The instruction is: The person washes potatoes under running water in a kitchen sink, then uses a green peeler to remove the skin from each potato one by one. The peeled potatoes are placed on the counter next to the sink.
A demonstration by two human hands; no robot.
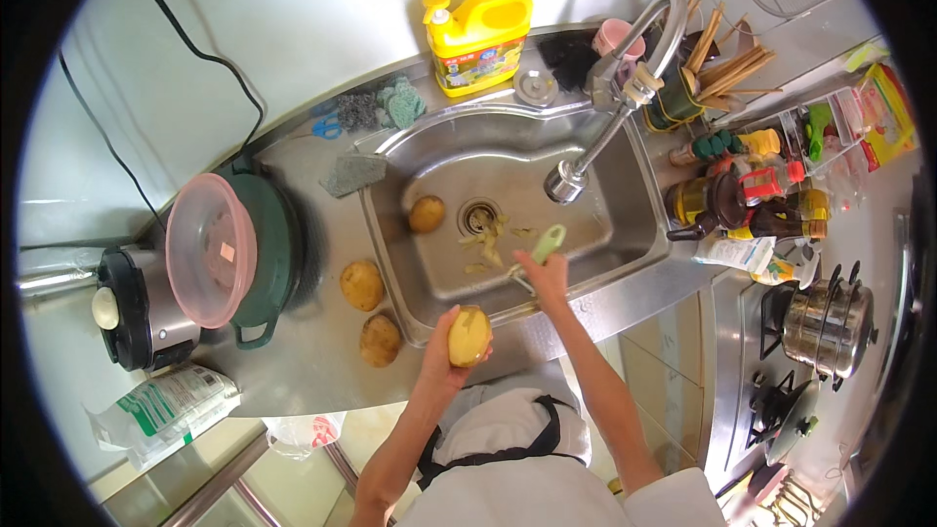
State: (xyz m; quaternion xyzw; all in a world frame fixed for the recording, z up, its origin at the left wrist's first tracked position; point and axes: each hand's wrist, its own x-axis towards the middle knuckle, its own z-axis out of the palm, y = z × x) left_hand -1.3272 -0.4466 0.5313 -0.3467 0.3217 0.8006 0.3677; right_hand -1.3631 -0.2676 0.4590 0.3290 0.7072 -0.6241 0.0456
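Note:
A partly peeled potato (469, 337) rests in my left hand (443, 355), just off the front edge of the steel sink (512, 313). My right hand (545, 278) grips a peeler with a light green handle (549, 240) over the sink's front part, a little apart from the potato. Potato peelings (485, 245) lie around the drain on the sink's bottom. An unpeeled potato (427, 214) sits inside the sink at the left. Two more potatoes, an upper one (361, 285) and a lower one (380, 340), lie on the counter left of the sink.
A faucet (567, 181) hangs over the sink's right side. Behind stands a yellow detergent jug (479, 44). At the left are a pink plastic bowl (212, 249), a green pan (267, 256) and a cooker (157, 307). Bottles (790, 223) and a steel pot (827, 326) stand at the right.

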